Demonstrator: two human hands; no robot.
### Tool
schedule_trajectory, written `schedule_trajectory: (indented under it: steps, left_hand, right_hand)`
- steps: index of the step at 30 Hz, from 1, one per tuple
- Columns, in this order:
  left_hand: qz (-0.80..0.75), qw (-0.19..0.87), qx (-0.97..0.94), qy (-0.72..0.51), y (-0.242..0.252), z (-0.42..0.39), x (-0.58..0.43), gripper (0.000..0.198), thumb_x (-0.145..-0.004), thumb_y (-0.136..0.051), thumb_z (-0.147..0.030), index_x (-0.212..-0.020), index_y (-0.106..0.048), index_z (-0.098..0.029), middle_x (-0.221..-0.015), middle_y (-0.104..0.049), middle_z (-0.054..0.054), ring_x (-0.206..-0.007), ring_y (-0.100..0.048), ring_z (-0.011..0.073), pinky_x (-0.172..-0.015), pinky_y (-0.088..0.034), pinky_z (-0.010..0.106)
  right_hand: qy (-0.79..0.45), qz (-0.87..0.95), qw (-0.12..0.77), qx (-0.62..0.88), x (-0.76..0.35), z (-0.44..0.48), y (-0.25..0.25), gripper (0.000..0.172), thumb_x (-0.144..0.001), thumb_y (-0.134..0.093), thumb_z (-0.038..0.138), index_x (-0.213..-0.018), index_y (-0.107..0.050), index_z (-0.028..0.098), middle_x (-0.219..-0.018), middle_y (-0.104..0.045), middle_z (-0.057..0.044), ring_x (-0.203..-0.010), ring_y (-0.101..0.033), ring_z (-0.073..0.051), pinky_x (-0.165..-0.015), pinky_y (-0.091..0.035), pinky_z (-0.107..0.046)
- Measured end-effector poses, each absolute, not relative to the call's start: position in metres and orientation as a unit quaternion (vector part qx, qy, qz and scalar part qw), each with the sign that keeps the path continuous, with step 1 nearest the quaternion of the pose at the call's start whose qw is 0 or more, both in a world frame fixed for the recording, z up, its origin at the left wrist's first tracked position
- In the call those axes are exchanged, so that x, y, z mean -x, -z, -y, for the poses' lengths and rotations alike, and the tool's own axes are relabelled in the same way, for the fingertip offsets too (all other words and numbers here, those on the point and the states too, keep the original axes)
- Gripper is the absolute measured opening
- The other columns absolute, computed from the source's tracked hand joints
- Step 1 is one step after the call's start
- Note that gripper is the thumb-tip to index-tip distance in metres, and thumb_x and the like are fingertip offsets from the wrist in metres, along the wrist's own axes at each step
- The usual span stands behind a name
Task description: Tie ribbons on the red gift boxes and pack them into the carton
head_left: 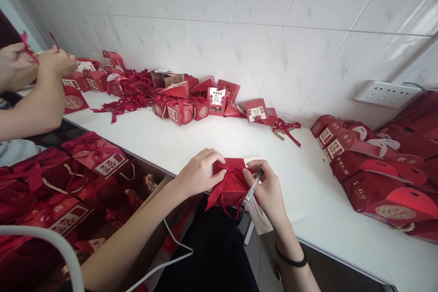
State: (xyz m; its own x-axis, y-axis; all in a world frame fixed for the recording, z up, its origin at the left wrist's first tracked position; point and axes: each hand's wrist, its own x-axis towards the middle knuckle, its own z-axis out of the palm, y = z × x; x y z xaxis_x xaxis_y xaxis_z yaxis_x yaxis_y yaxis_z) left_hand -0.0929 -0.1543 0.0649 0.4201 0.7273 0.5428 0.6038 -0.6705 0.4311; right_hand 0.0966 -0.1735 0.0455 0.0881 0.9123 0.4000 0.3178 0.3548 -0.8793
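Observation:
A small red gift box [230, 181] with a dark red ribbon sits at the front edge of the white counter [212, 141]. My left hand [199, 173] is closed on the box's left side, fingers pinching the ribbon on top. My right hand [267, 189] is closed on the right side, gripping a clear pen [252, 188] while its fingertips touch the ribbon. A ribbon tail hangs down over the counter edge below the box.
Several red boxes and loose ribbons [178, 100] lie along the tiled wall. Stacked red boxes [372, 169] fill the right side. Another person's hands [37, 64] hold ribbon at far left. More boxes [61, 191] sit in a carton below. A wall socket [386, 93] is at right.

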Motion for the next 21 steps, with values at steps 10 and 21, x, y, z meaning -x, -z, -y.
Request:
schedule_trajectory:
  steps: [10, 21]
  left_hand:
    - [-0.436, 0.038, -0.823, -0.362, -0.065, 0.153, 0.082, 0.009, -0.084, -0.048, -0.014, -0.079, -0.054, -0.019, -0.077, -0.062, 0.0, -0.076, -0.058, 0.014, -0.07, -0.047, 0.027]
    - [-0.475, 0.061, -0.812, -0.335, -0.067, 0.161, 0.081, 0.016, -0.079, -0.051, -0.01, -0.091, -0.054, -0.02, -0.087, -0.064, 0.001, -0.085, -0.061, 0.0159, -0.077, -0.05, 0.029]
  right_hand:
    - [-0.284, 0.607, 0.554, 0.493, -0.094, 0.174, -0.042, 0.019, -0.076, -0.06, 0.037, -0.08, -0.057, 0.019, -0.071, -0.057, -0.001, -0.063, -0.05, -0.016, -0.06, -0.041, -0.028]
    - [-0.296, 0.603, 0.554, 0.493, -0.093, 0.176, -0.038, 0.019, -0.079, -0.059, 0.037, -0.083, -0.057, 0.019, -0.077, -0.059, -0.001, -0.067, -0.051, -0.017, -0.063, -0.041, -0.029]
